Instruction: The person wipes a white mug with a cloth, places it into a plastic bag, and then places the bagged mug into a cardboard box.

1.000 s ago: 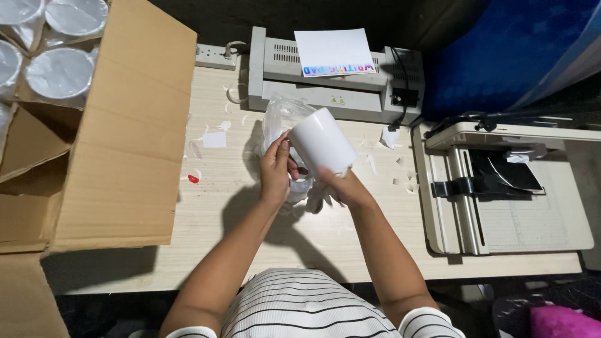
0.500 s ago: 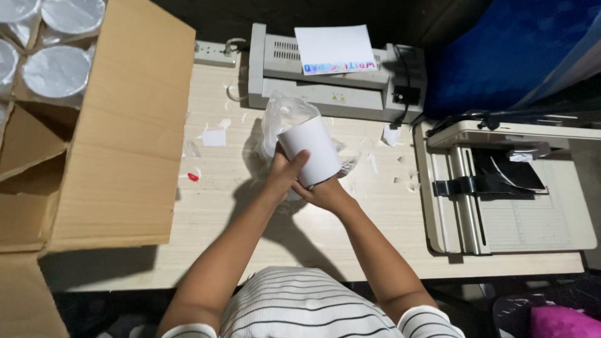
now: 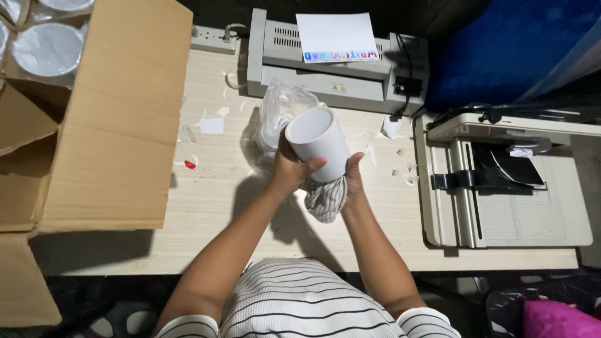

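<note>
Two hands meet on one white mug point(image 3: 317, 145), held above the pale wooden table point(image 3: 213, 206), tilted with its open mouth toward the far side. Left hand point(image 3: 289, 169) wraps the side of the mug, thumb laid across the wall; right hand point(image 3: 354, 177) cups it from beneath, fingers partly hidden, pressing a striped cloth point(image 3: 325, 199) against the base. Both hands closed on the mug, the right through the cloth. Judged by look: glazed, stiff, smooth surface, likely slippery under bare fingers and breakable if dropped; moderate weight for its size. Handle not visible from this view. Best hold seems the cylindrical wall, palm around it, with a second support under the base as now. Crumpled clear plastic wrap point(image 3: 282, 112) sits just behind the mug, touching the left-hand side, soft and light. Far edge of table: grey laminating machine point(image 3: 332, 69) with a white sheet point(image 3: 335, 36) on top, a strip of multicoloured lettering along the sheet's near edge, small yellow warning stickers on the machine front. White power strip point(image 3: 210, 39) to its left. Large open cardboard box point(image 3: 106, 119) at left, flap lying over the table, round wrapped white items point(image 3: 47, 47) inside. Paper trimmer point(image 3: 507, 188), beige with black clamp, at right. Scraps of paper point(image 3: 211, 125) scattered, one small red bit point(image 3: 190, 164) near the box.
</note>
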